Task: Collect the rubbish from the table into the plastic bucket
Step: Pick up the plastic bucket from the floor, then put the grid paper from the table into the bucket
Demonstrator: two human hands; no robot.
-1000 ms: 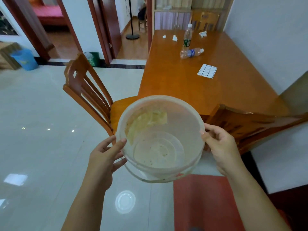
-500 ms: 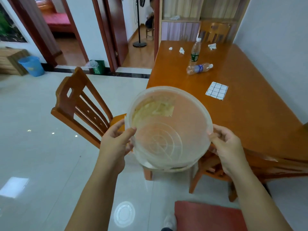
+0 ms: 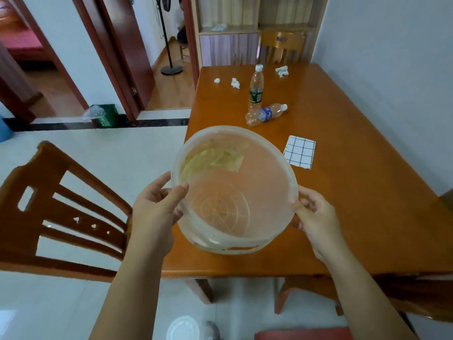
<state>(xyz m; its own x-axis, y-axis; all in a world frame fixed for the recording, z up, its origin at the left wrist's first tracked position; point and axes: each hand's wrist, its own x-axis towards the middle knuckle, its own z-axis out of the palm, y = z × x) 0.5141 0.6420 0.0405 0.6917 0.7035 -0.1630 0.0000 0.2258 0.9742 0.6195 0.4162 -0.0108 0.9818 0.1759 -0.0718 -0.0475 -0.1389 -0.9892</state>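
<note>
While your left hand (image 3: 157, 212) and right hand (image 3: 313, 217) each curl round the rim of the translucent round plastic bucket (image 3: 257, 173), held mid-frame over the orange wooden desk (image 3: 355, 204), it looks light, thin-walled and slick; grip opposite rim edges, not the flexing wall.

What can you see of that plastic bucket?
The plastic bucket is round, translucent, whitish, with a ribbed circular base and a yellowish smear inside. Empty of rubbish, it tilts toward the camera over the near end of the table, its rim gripped by the left hand and right hand.
</note>
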